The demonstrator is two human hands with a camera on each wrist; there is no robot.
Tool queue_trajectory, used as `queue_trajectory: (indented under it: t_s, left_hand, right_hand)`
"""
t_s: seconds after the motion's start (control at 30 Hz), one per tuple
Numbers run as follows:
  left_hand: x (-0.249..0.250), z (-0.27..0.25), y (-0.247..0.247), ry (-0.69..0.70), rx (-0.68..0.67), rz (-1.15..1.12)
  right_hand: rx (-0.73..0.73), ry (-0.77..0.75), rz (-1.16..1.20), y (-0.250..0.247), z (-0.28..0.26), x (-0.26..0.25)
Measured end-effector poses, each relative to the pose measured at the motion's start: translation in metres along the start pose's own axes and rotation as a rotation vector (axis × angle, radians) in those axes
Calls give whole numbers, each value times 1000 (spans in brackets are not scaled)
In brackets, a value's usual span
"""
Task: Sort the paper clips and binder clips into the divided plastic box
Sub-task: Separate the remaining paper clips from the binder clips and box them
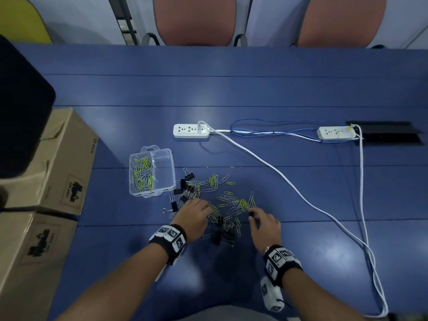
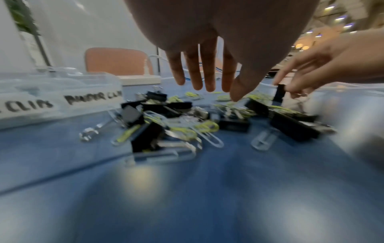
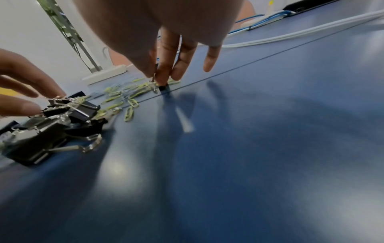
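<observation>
A clear divided plastic box (image 1: pixel 170 158) stands left of the pile; its left compartment holds yellow and silver paper clips (image 1: pixel 142 173), and its right one looks bare. The box front (image 2: pixel 93 105) carries handwritten labels. Loose paper clips (image 1: pixel 228 201) and black binder clips (image 1: pixel 222 235) lie scattered on the blue table. My left hand (image 1: pixel 208 208) hovers over the pile with fingers (image 2: pixel 207 78) straight, holding nothing. My right hand (image 1: pixel 251 214) pinches one black binder clip (image 3: pixel 163 87) between thumb and fingers at the pile's right edge; that binder clip (image 2: pixel 279 94) stands upright.
Two white power strips (image 1: pixel 191 130) (image 1: pixel 337 133) with white and blue cables (image 1: pixel 301 195) lie behind and to the right. Cardboard boxes (image 1: pixel 60 163) and a dark object (image 1: pixel 18 112) stand at the left. Chairs (image 1: pixel 196 19) line the far edge.
</observation>
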State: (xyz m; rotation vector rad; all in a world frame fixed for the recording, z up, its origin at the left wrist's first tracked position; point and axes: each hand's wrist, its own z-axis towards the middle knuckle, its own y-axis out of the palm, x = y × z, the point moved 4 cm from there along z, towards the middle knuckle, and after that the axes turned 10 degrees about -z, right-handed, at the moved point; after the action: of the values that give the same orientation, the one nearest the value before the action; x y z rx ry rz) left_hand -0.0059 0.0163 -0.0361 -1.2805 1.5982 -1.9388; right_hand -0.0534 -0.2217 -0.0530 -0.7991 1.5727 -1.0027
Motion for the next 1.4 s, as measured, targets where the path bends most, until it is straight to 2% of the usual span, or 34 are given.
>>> queue_trajectory:
  t_s: [0.17, 0.27, 0.43, 0.53, 0.67, 0.8, 0.93, 1.07, 1.13, 1.3, 1.4]
  left_hand:
    - [15, -28, 27, 7, -203, -2]
    - [14, -36, 32, 3, -257, 36]
    - [11, -46, 30, 36, -241, 68]
    - [6, -52, 26, -10, -244, 72]
    - [-5, -58, 21, -74, -270, 102]
    - [-9, -61, 11, -108, -227, 75]
    - [-4, -62, 16, -13, -235, 109]
    - [-9, -64, 19, -31, -227, 105]
    - [-10, -66, 15, -34, -197, 93]
    - [-9, -71, 19, 43, -240, 94]
    - [-13, -74, 22, 8, -241, 78]
  right_hand:
    - [47, -11, -192, 1, -10, 4]
    - [3, -211, -341, 2, -19, -9]
    - [-158, -651, -431, 12, -47, -33]
    - [-252, -773, -491, 18, -53, -32]
    - [-320, -726, -557, 16, -50, -19]
    - [-331, -701, -559, 8, -52, -13]
    - [-358, -790, -517, 9, -59, -29]
    - [-416, -909, -544, 20, -63, -41]
    - [-427, -922, -561, 21, -63, -39]
    - [-432, -847, -554, 15, -62, -26]
    - [-368, -800, -532, 10, -61, -35]
